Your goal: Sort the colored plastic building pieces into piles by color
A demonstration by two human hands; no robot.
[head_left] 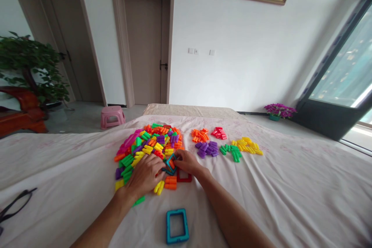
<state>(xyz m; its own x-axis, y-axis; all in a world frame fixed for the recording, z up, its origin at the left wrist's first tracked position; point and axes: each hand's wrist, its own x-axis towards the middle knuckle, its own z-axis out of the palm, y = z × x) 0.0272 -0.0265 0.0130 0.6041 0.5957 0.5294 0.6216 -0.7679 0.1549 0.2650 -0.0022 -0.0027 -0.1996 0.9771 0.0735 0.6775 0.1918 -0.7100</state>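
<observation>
A mixed pile of coloured plastic pieces [145, 143] lies on the cloth-covered surface. My left hand [147, 174] rests at the pile's near side, its fingers bent over the pieces; what they hold, if anything, is hidden. At the pile's right edge, my right hand [186, 161] has its fingers closed on a blue frame [171, 164]. A red square frame [185, 178] lies under and beside that hand, next to orange pieces [170, 182] and yellow pieces [159, 187]. Closer to me lies another blue square frame [177, 226], flat on the cloth.
Right of the pile lie sorted groups: orange [200, 135], red [219, 133], purple [207, 149], green [231, 152] and yellow [247, 146]. A black strap [18, 201] lies at the far left. A pink stool [112, 116] stands beyond the cloth [290, 186].
</observation>
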